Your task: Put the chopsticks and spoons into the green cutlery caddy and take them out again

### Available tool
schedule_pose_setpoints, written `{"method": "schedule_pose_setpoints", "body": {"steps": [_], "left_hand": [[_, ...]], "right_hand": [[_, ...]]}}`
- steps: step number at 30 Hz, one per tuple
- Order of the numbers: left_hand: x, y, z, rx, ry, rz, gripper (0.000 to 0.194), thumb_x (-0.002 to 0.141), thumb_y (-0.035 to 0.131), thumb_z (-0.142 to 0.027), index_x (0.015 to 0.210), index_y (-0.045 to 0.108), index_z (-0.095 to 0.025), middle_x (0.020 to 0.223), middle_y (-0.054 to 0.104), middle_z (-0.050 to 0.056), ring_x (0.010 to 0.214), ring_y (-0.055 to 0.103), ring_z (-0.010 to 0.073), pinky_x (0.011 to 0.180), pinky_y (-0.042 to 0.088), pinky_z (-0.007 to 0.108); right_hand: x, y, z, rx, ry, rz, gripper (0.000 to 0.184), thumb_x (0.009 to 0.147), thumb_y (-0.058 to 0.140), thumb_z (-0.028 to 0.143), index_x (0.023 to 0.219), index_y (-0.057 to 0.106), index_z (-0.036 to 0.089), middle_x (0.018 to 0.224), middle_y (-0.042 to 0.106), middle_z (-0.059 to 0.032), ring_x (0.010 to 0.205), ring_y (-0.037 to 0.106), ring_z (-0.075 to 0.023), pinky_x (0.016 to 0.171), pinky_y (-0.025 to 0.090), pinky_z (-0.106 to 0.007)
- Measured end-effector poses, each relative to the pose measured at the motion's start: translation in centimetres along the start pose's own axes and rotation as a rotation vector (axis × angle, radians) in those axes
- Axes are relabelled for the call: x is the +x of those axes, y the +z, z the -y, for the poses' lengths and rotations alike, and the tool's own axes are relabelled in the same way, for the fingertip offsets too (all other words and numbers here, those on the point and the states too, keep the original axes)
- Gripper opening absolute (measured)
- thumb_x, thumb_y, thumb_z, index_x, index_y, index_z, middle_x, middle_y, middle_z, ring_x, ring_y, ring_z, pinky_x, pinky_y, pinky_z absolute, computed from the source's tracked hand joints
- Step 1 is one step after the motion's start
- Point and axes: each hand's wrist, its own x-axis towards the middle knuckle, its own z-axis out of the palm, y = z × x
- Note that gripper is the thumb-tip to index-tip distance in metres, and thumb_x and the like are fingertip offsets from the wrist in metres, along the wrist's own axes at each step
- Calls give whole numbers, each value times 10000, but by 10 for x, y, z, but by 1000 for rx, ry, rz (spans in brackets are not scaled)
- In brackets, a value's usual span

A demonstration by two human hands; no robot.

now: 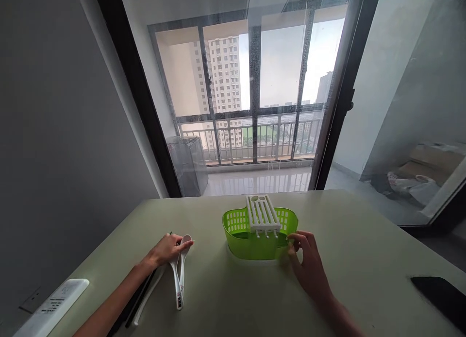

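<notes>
While the green basket point(251, 249) stands upright on the bench point(225, 303), the right hand point(304, 257) has its thumb and fingers drawn together on the right end of the basket's rim; blur hides the exact contact. To the left of the basket, and well apart from it, the left hand point(170, 249) is closed over the bowl end of two white spoons point(178, 286), their handles pointing towards the person. How firmly it grips them, I cannot tell.

A white slotted rack point(265, 227) lies across the basket, tilted, with short pegs at its near edge. I see nothing fixing it down, so a tug on the basket's right end could, I judge, slide it off or tip it inwards. The spoons converge at their handle ends and could slip apart if only one were pinched well. Further left of the basket, a dark stick point(134, 311) and a pale handle point(146, 298) lie close beside the left forearm, which might roll or drag them if it swept sideways.

As for containers, the basket's perforated far wall shows behind the rack, but the rack and the near wall hide most of its inside, so its contents remain uncertain.
</notes>
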Motion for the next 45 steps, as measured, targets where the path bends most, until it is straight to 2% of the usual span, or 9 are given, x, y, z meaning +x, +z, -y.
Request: {"method": "schedule_pose_setpoints", "body": {"steps": [12,17,20,23,27,31,37,42,45], "left_hand": [[-32,26,-23,344,120,-263,496,1012,319,-575,779,577,-222,734,659,36,651,624,206,572,298,282],[-26,21,-37,436,196,-413,439,1000,417,-571,878,627,-206,917,699,81,778,661,234,615,395,299],[-28,13,-75,336,324,-624,355,986,492,-533,1038,627,-208,1125,685,118,1017,650,287,867,479,404],[-42,10,-140,164,451,-756,279,993,520,-435,1181,569,-236,1272,630,124,1189,585,299,988,471,471],[-64,23,-230,132,661,-732,447,964,563,-408,1370,490,-234,1490,501,145,1423,408,316,1141,397,521],[-61,50,-272,280,745,-674,646,952,560,-473,1494,413,-153,1604,389,149,1486,327,360,1199,328,564],[-18,57,-242,328,769,-730,390,978,541,-292,1362,562,-231,1527,523,48,1423,444,298,1206,349,504],[15,26,-175,322,677,-794,536,989,532,-231,1506,395,-256,1497,551,67,1436,425,287,1214,320,531],[27,2,-128,301,587,-826,520,974,570,-271,1469,412,-252,1500,546,75,1450,397,315,1210,307,556]], "right_hand": [[1,-1,1,11,10,-7,139,1008,452,280,1091,554,235,1106,512,-70,887,555,-197,791,506,-372],[1,0,1,10,12,-11,140,1004,455,282,1082,559,230,1103,518,-69,881,564,-195,779,514,-368],[1,0,1,8,16,-12,143,1004,453,279,1085,559,228,1094,520,-72,873,567,-195,775,517,-371],[1,0,2,10,16,-16,141,1004,459,281,1083,563,228,1100,524,-77,882,568,-199,786,520,-381],[0,-1,0,36,16,-21,131,998,476,284,1082,563,232,1095,532,-73,883,567,-200,781,523,-378],[-1,0,-2,77,28,-55,141,995,482,301,1105,540,235,1063,533,-58,863,568,-197,761,524,-370],[-4,6,-5,82,113,-77,191,1005,480,348,1155,498,232,1083,524,-54,814,574,-176,780,528,-383],[-5,9,-8,80,163,-67,210,996,489,377,1153,488,236,1072,523,-49,775,587,-164,736,544,-362],[-6,11,-8,85,194,-46,213,993,490,389,1143,491,238,1086,532,-57,770,601,-163,697,554,-345]]}}
